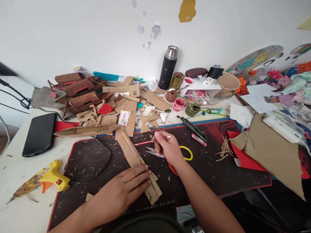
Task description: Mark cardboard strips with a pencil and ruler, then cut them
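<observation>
My left hand (132, 184) lies with fingers stretched flat across a long cardboard strip (126, 145), pressing it onto the dark mat. The strip is creased lengthwise and slants from upper left to lower right; its middle is hidden under the fingers. Beyond its right edge my right hand (168, 147) is closed round a red pencil (143, 142), whose tip points left towards the strip. The pencil's middle is hidden by the fingers. Scissors (186, 153) with yellow and red handles lie under and beside the right hand, partly covered by it.
A yellow glue gun (54, 176) and a black phone (39, 134) lie at left. Cardboard boat models (82, 97) and scraps (127, 118) crowd the back. Paint pots (179, 104), a black flask (168, 68) and a utility knife (194, 128) sit beyond the right hand; bent cardboard (272, 152) stands right.
</observation>
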`<action>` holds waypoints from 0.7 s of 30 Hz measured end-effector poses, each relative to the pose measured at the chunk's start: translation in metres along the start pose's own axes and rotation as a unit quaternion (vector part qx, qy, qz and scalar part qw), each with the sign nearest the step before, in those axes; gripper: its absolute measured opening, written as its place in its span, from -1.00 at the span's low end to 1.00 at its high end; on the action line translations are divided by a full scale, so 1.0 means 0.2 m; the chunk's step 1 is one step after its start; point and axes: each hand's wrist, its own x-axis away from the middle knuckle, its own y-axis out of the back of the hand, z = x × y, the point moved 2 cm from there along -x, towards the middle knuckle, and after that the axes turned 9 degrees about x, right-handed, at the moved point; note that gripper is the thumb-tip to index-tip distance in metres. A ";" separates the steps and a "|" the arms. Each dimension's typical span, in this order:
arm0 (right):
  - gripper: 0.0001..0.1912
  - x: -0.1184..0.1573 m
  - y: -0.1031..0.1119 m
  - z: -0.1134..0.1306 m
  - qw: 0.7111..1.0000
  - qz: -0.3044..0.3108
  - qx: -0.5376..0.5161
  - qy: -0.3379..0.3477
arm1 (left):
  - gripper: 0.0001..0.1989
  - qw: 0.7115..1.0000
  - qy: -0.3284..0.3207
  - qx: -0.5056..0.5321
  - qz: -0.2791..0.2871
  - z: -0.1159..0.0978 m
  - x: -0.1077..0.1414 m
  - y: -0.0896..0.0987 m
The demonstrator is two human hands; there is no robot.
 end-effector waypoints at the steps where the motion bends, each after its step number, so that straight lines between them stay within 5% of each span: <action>1: -0.37 0.00 0.00 0.00 1.000 0.002 0.004 0.001 | -0.51 1.000 0.007 0.007 -0.009 0.00 0.01 0.01; 6: -0.36 0.00 0.00 0.00 1.000 0.008 0.011 -0.003 | -0.52 0.996 0.065 -0.004 -0.059 0.04 0.04 0.03; 21: -0.38 0.00 0.00 0.00 1.000 0.007 0.009 0.001 | -0.58 0.992 0.081 -0.091 0.023 0.11 -0.07 -0.01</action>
